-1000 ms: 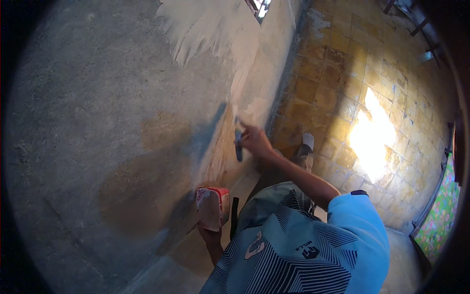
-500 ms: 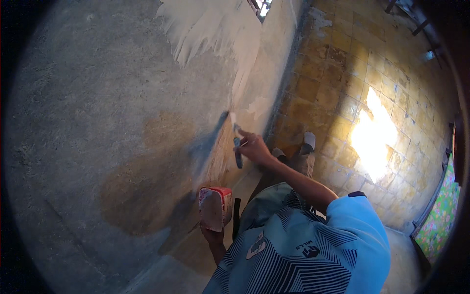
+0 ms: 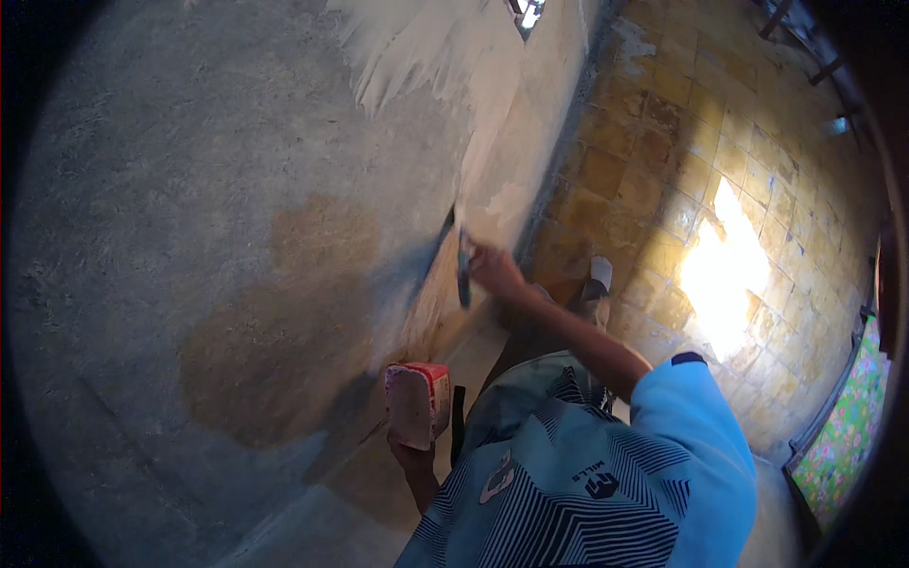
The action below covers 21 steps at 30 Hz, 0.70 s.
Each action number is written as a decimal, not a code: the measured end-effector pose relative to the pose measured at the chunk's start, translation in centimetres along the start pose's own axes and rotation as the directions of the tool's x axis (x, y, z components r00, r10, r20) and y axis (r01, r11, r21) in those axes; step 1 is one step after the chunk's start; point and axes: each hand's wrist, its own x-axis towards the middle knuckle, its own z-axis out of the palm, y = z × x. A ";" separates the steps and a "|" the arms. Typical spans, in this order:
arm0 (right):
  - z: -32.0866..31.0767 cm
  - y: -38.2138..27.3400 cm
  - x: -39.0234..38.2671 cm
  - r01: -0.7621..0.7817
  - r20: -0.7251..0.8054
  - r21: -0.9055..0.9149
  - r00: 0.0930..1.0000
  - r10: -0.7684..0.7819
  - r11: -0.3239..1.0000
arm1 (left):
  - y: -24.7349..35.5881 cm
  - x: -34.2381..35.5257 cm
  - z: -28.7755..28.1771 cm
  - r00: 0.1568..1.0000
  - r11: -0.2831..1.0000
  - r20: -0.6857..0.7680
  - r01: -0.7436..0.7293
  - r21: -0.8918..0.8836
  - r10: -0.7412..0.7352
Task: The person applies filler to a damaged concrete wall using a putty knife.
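My right hand (image 3: pixel 496 269) is closed around the dark handle of a paintbrush (image 3: pixel 464 276). The brush end points up the picture, close to the strip where two wall faces meet; blur and shadow hide whether its tip touches. Low in front of me, my left hand (image 3: pixel 414 456) grips a small tub (image 3: pixel 440 398) with a red rim from beneath. Pale paint-like stuff shows in the tub's mouth. On the grey wall (image 3: pixel 189 142), a patch of whitish coating (image 3: pixel 426 66) with ragged brush strokes spreads at the top and narrows down along the corner.
A yellow-brown tiled floor (image 3: pixel 634 180) lies to the right, with a bright sunlit patch (image 3: pixel 724 270). My foot (image 3: pixel 601 272) stands near the wall's base. Green flowered cloth (image 3: pixel 838 426) hangs at the far right. My shadow (image 3: pixel 275 369) falls across the wall.
My right hand has shifted slightly up the picture with the paintbrush, which now stands more upright. The tub in my left hand stays almost in place. The view has shifted a little.
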 end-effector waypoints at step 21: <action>-2.7 -0.2 -5.0 -0.279 0.377 0.293 0.913 0.157 0.915 | -1.1 -0.9 -0.4 0.979 0.960 0.111 -0.190 0.208 0.169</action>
